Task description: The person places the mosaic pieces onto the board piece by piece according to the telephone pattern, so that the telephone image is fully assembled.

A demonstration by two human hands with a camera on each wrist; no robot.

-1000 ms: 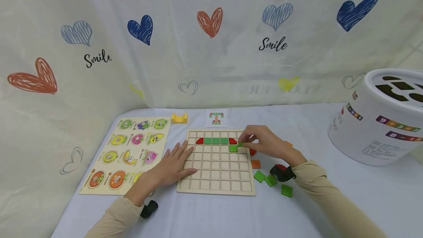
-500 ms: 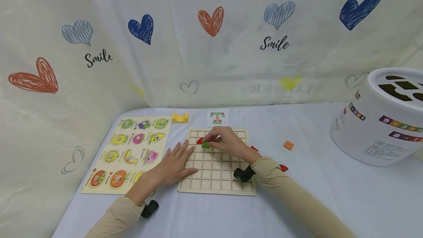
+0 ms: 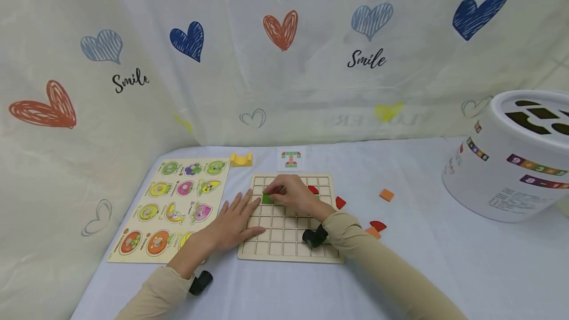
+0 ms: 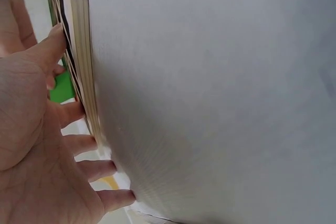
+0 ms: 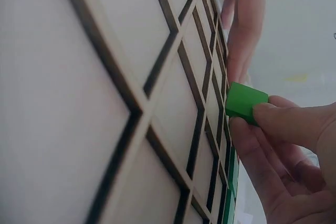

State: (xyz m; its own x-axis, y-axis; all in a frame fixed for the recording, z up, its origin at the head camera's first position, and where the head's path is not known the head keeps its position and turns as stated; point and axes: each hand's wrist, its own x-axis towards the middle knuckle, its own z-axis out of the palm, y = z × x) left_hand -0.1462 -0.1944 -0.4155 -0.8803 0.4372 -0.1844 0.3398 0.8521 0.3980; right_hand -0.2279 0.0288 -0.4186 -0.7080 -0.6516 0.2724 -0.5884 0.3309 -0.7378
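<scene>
My right hand (image 3: 295, 195) pinches a green square tile (image 5: 245, 100) between thumb and fingers, over the upper left cells of a wooden grid board (image 3: 284, 253). In the right wrist view the tile is tilted, one side right at the grid ribs. My left hand (image 3: 233, 221) rests flat along the board's left edge, fingers spread and thumb over the near cells. A red quarter-round tile (image 3: 313, 189) sits in the board's upper right part, with a green tile (image 3: 317, 197) partly showing below it. The right hand hides most of the upper row.
A card (image 3: 291, 159) with a T-shaped tile pattern lies behind the board, near a yellow piece (image 3: 241, 160). A fruit puzzle board (image 3: 148, 199) lies left. Right of the grid are loose red tiles (image 3: 340, 202) and orange tiles (image 3: 386, 194). A white bucket (image 3: 498, 172) stands far right.
My right hand has moved left across the board, carrying the green tile from the upper right cells to the upper left. Its sleeve now covers the loose green tiles. My left hand has stayed put.
</scene>
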